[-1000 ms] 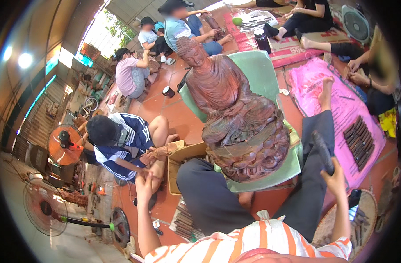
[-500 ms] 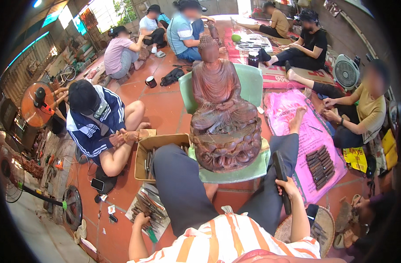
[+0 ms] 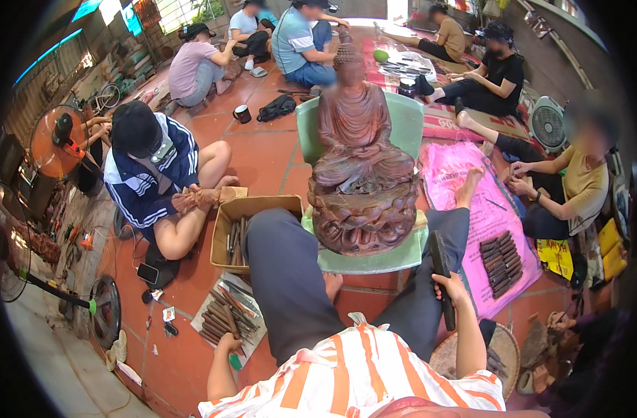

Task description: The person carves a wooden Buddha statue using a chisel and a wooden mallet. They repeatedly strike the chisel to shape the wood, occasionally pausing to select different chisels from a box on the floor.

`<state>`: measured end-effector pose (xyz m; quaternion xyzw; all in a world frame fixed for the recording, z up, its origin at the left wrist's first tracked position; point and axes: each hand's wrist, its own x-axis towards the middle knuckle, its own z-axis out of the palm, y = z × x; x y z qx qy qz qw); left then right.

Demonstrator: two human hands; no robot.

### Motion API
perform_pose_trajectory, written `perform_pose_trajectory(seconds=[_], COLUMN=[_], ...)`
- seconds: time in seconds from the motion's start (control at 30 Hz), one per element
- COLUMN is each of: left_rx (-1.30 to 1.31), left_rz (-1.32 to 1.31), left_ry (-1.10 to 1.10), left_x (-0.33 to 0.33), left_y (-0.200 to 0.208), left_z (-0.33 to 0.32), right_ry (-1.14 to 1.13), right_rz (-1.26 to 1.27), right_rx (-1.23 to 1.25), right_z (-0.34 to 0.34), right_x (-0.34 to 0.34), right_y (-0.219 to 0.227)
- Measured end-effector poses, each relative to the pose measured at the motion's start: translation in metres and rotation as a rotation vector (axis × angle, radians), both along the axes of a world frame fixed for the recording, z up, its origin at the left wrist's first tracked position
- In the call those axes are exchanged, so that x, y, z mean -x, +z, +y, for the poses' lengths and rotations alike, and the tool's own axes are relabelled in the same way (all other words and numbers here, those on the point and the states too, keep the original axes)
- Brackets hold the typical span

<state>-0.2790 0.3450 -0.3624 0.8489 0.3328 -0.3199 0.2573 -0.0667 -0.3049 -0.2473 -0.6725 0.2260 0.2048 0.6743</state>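
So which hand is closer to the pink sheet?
The right hand, just left of the pink sheet, gripping a dark bar. The left hand is farther left, at the wooden-handled tools.

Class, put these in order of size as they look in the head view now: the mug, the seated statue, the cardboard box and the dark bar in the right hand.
1. Seated statue
2. Cardboard box
3. Dark bar
4. Mug

dark bar, clustered brown tools
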Motion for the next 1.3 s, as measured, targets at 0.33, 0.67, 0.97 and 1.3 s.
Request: perform_pose_trajectory(seconds=[0.33, 0.67, 0.97, 1.3], left_rx=[-0.093, -0.145, -0.176, -0.182], left_rz=[-0.070, -0.062, -0.265, -0.262], left_ry=[0.114, 0.195, 0.097, 0.271], left_x=[0.016, -0.011, -0.011, -0.019], left_y=[-0.047, 0.033, -0.001, 0.006], left_z=[0.018, -0.040, -0.026, -0.024], right_ry=[-0.012, -0.052, -0.075, 0.041], right_rz=[-0.045, -0.028, -0.031, 0.063], right_rx=[0.073, 0.146, 0.196, 0.290], right_z=[0.014, 0.014, 0.013, 0.014], right_x=[0.000, 0.000, -0.004, -0.008], right_y=[0.004, -0.001, -0.007, -0.010])
